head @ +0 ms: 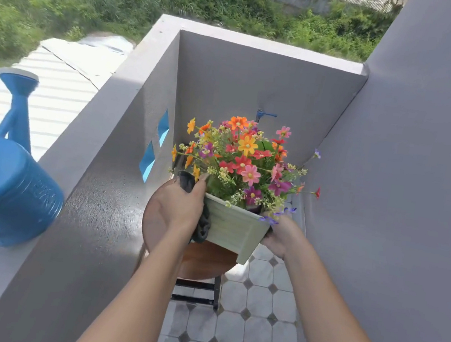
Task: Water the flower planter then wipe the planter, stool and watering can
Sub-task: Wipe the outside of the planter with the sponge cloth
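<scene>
From the head camera, you have the planter (235,231) gripped between both hands, a pale wooden box full of bright flowers (244,159), tilted with 1 corner toward you and apparently lifted just above the round wooden stool (206,260) (I cannot tell whether a foot still touches the seat). Your left hand (175,207) presses a dark cloth (203,225) flat against the planter's left wall, thumb up over the rim, fingers curled round the cloth, so the hold doubles as a wipe. Your right hand (278,236) cups the far right corner; its fingers are hidden behind the box, so I cannot tell how they lie.

The blue watering can (6,193) stands on top of the balcony wall (96,182) to your left, well apart from the planter, spout pointing away; parked there, it leaves both hands free. My guess is that watering is done and you are on the planter wipe, with the stool seat and can to follow.
</scene>
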`<state>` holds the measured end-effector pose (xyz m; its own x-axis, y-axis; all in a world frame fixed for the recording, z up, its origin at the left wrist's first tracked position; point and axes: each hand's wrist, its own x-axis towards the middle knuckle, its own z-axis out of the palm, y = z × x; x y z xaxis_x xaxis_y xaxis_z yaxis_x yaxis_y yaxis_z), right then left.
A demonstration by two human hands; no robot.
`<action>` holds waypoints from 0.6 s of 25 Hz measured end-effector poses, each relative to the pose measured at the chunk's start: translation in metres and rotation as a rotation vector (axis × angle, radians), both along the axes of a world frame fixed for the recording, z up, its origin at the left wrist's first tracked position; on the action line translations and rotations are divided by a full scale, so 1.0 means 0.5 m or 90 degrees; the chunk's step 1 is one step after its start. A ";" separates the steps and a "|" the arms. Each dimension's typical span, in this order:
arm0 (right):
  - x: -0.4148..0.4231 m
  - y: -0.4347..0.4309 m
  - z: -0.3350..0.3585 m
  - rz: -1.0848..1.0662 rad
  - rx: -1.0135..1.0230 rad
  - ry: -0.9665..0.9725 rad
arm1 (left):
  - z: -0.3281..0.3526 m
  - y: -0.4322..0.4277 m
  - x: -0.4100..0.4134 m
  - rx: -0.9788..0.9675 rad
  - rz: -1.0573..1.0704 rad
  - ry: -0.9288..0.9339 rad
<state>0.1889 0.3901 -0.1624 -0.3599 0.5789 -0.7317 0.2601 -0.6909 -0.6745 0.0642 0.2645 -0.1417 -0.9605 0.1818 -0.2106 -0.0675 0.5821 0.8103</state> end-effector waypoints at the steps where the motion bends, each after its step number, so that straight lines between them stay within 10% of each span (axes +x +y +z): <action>1: 0.006 0.003 0.007 0.019 -0.005 -0.009 | 0.012 0.003 0.003 -0.010 -0.007 0.011; 9: 0.010 0.010 0.059 0.031 0.009 0.028 | 0.068 0.038 0.017 0.130 -0.163 0.091; 15: 0.007 0.015 0.103 0.018 0.089 0.032 | -0.064 0.043 0.119 0.074 -0.452 0.402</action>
